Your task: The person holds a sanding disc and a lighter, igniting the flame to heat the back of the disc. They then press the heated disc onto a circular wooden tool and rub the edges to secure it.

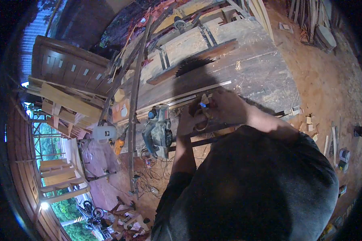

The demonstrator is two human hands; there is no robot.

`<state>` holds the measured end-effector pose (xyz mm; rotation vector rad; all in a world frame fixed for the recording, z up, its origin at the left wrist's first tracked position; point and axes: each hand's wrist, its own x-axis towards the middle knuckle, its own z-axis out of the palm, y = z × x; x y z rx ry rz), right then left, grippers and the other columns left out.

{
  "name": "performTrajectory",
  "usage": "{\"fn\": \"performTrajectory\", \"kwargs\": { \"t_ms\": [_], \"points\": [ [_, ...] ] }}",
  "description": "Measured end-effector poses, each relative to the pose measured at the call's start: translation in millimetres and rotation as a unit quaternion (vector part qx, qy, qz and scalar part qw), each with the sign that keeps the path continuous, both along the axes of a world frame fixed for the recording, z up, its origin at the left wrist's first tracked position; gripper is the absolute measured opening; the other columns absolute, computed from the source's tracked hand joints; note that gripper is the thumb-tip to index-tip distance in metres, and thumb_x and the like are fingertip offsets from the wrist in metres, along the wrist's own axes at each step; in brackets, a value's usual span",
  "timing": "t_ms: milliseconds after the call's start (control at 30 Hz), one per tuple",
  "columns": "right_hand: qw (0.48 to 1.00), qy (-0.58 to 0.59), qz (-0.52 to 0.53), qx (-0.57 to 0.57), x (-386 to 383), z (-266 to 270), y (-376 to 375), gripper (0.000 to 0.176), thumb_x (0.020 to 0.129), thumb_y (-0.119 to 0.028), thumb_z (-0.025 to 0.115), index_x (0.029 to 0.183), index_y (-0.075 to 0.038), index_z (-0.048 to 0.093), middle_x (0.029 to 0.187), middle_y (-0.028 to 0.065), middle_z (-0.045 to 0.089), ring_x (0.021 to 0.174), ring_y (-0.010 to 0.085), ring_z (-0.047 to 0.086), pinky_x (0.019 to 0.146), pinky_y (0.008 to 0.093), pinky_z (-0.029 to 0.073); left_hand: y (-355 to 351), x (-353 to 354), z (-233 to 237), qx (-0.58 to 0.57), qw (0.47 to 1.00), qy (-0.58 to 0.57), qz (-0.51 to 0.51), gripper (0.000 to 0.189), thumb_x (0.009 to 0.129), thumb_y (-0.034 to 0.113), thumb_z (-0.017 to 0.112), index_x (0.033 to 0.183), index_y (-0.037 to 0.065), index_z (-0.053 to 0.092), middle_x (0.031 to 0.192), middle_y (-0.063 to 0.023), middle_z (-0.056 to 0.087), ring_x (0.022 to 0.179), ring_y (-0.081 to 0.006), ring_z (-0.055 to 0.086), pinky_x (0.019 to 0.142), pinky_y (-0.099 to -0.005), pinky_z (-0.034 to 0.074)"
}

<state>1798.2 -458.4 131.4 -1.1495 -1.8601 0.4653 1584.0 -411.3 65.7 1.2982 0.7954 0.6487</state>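
Note:
Over the near edge of the wooden workbench [261, 64], my left hand [188, 121] and my right hand [231, 107] are close together. Their fingers are bent around a small tan piece with a blue patch [204, 104]; dim light and shadow hide its exact kind. My right fingers close on it from the right, while my left fingers curl just below and left of it. Beside my left hand, a grey electric hand planer [159, 130] lies on the bench. Thin wooden strips [197, 92] run along the bench just beyond my hands.
A long metal bar [136, 92] crosses the bench's left end. Near it are a white plastic jug [104, 133] and an orange power tool [120, 144]. Stacked boards [68, 102] stand at the left. Cables [151, 174] and wood offcuts [309, 123] lie on the ground.

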Motion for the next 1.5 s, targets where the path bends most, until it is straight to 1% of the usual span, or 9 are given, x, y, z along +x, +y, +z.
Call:
{"fn": "performTrajectory", "kwargs": {
  "t_ms": [67,167,233,533,867,933,1133,1433,1500],
  "points": [
    [0.999,-0.002,-0.026,0.047,-1.6,-9.8,-1.3,0.028,0.080,-0.025,0.066,0.091,-0.001,0.056,0.082,0.0201,0.062,0.078,0.0403,0.062,0.067,0.0486,0.049,-2.1,1.5,2.6,0.025,0.999,-0.034,0.005,0.080,0.068,0.010,0.076,0.136,-0.005,0.038,0.114,-0.0122,0.059,0.099,-0.0192,0.058,0.085,-0.0316,0.046],
    [0.997,-0.029,0.008,-0.078,-0.7,-8.3,-2.8,0.029,0.079,-0.025,0.066,0.091,-0.001,0.056,0.081,0.0191,0.061,0.077,0.0389,0.062,0.067,0.0476,0.050,-7.8,4.6,19.9,-0.028,0.996,0.035,0.071,0.074,0.069,0.007,0.071,0.136,-0.003,0.039,0.106,-0.0090,0.059,0.081,-0.0138,0.058,0.066,-0.0270,0.048],
    [0.989,-0.087,0.057,-0.103,1.6,-2.9,-3.5,0.032,0.086,-0.030,0.053,0.102,-0.003,0.060,0.087,0.0223,0.063,0.080,0.0401,0.062,0.069,0.0495,0.053,-5.6,4.7,22.8,-0.037,0.999,-0.006,0.031,0.069,0.070,0.005,0.066,0.134,-0.002,0.042,0.100,-0.0063,0.059,0.070,-0.0097,0.054,0.052,-0.0235,0.043],
    [0.997,-0.066,0.043,-0.008,-4.2,-34.0,-5.5,0.025,0.085,-0.026,0.054,0.096,-0.005,0.062,0.085,0.0194,0.064,0.076,0.0372,0.063,0.063,0.0481,0.053,-6.4,3.4,27.4,0.005,0.998,-0.049,0.046,0.066,0.071,0.020,0.074,0.128,-0.001,0.049,0.110,-0.0057,0.062,0.103,-0.0162,0.057,0.091,-0.0306,0.043],
    [0.991,-0.105,0.051,-0.067,-3.5,-32.5,-3.4,0.025,0.087,-0.028,0.052,0.096,-0.007,0.061,0.081,0.0173,0.062,0.076,0.0355,0.062,0.064,0.0456,0.054,-1.6,-11.4,2.1,0.027,0.993,-0.099,0.061,0.066,0.072,0.025,0.077,0.126,-0.001,0.049,0.110,-0.0064,0.062,0.098,-0.0161,0.059,0.083,-0.0301,0.047],
    [0.985,-0.130,0.020,-0.110,-4.1,-43.4,-3.1,0.033,0.078,-0.027,0.068,0.098,-0.003,0.057,0.085,0.0169,0.061,0.079,0.0353,0.062,0.066,0.0451,0.052,-2.3,-13.7,0.2,0.020,0.992,-0.114,0.056,0.066,0.072,0.026,0.076,0.126,-0.001,0.049,0.110,-0.0066,0.062,0.098,-0.0163,0.060,0.083,-0.0303,0.047],
    [0.971,-0.195,0.016,-0.134,-3.9,-35.7,-0.6,0.038,0.082,-0.035,0.062,0.099,-0.002,0.055,0.085,0.0168,0.061,0.081,0.0382,0.060,0.074,0.0473,0.050,-3.5,-20.6,-7.3,0.002,0.988,-0.147,0.048,0.066,0.072,0.026,0.076,0.126,-0.001,0.049,0.110,-0.0070,0.062,0.098,-0.0168,0.060,0.083,-0.0309,0.048],
    [0.963,-0.125,0.013,-0.236,0.1,-19.1,4.5,0.037,0.086,-0.036,0.060,0.100,-0.001,0.056,0.089,0.0165,0.062,0.090,0.0357,0.060,0.076,0.0473,0.049,-4.9,-26.9,-16.2,-0.018,0.983,-0.180,0.034,0.065,0.073,0.027,0.074,0.126,-0.001,0.049,0.110,-0.0077,0.062,0.098,-0.0176,0.060,0.082,-0.0317,0.048],
    [0.979,-0.111,0.012,-0.172,1.4,-19.6,4.2,0.037,0.086,-0.036,0.060,0.098,-0.001,0.056,0.089,0.0169,0.062,0.089,0.0362,0.060,0.076,0.0471,0.049,-5.3,-27.4,-17.6,-0.022,0.982,-0.186,0.032,0.065,0.074,0.027,0.074,0.126,-0.001,0.049,0.109,-0.0079,0.062,0.098,-0.0177,0.060,0.082,-0.0319,0.048]
  ]
}}
